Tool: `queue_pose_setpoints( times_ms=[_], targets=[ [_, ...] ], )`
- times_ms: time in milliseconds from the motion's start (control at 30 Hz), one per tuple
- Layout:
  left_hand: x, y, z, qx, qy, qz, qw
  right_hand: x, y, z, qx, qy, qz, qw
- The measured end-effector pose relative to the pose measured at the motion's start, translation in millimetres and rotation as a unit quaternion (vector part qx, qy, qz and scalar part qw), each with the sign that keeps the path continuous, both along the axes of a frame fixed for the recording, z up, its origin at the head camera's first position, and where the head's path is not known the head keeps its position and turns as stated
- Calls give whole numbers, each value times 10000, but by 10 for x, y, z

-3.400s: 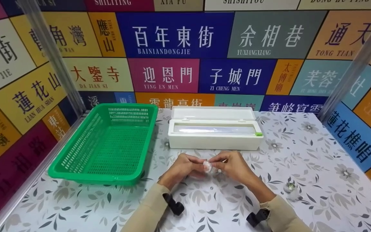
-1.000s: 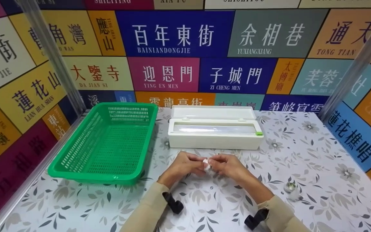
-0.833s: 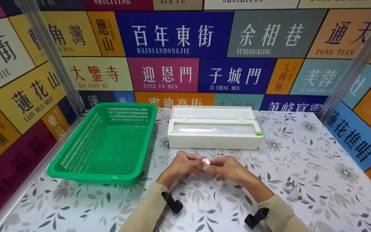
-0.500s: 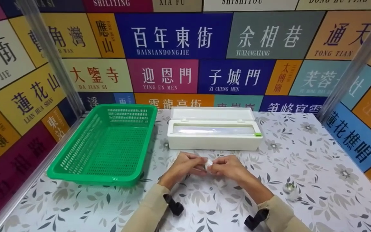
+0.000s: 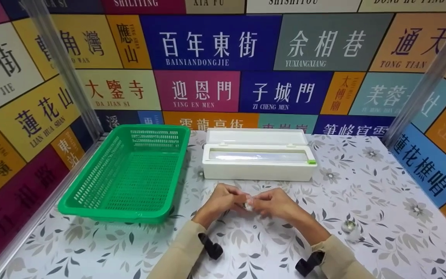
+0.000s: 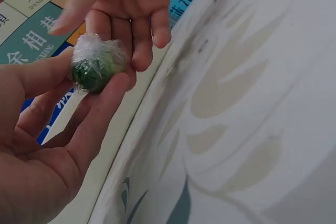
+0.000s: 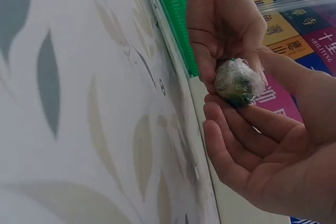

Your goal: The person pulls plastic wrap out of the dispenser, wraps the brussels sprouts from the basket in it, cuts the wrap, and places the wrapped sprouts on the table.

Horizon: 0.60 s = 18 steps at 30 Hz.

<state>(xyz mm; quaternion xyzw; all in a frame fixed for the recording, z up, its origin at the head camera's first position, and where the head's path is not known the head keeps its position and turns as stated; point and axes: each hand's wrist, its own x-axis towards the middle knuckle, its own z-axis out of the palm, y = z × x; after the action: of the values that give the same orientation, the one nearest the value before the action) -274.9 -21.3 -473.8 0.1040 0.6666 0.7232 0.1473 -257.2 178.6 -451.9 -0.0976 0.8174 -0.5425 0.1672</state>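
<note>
Both hands meet over the table in front of the white box. Between them is a small round green piece (image 6: 93, 72) wrapped in crinkled cling film. In the left wrist view, my left hand (image 6: 50, 145) pinches it between thumb and fingers. My right hand (image 7: 278, 145) has its curved fingers under and behind the piece, its thumb close to the film. The head view shows the hands mostly covering the wrapped piece (image 5: 248, 206). A second film-wrapped ball (image 5: 349, 226) lies on the table to the right of my right forearm.
A green plastic basket (image 5: 168, 193) with perforated sides stands at the left. Behind the hands, a white cling film dispenser (image 5: 258, 172) has its lid raised, with a roll inside and a green slider (image 5: 311, 161) at its right end. Sign-patterned walls enclose the table.
Both hands stay in place while their fingers turn and rework the film around the piece. It sits slightly lower between the fingertips now. Basket, dispenser and second ball are unmoved.
</note>
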Motion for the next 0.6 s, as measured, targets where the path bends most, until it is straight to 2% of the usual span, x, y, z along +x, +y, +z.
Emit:
queue_pose_setpoints(
  times_ms=[167, 267, 333, 433, 500, 600],
  targets=[
    [-21, -53, -12, 141, -177, -555, 9982, -30, 30, -24, -350, 3, -230, 9991],
    [-33, -92, -10, -12, -117, -842, 9964, -40, 41, -22, -451, 130, -341, 9983],
    [-37, -101, -12, -217, 24, -867, 9960, -42, 40, -23, -452, 189, -383, 9981],
    [-33, -100, -14, -497, 181, -709, 9961, -40, 33, -29, -358, 290, -340, 9984],
    [-25, -93, -11, -540, 217, -602, 9965, -35, 40, -31, -225, 308, -245, 9990],
    [-21, -95, -9, -545, 188, -620, 9964, -22, 52, -24, -116, 252, -148, 9995]
  ],
)
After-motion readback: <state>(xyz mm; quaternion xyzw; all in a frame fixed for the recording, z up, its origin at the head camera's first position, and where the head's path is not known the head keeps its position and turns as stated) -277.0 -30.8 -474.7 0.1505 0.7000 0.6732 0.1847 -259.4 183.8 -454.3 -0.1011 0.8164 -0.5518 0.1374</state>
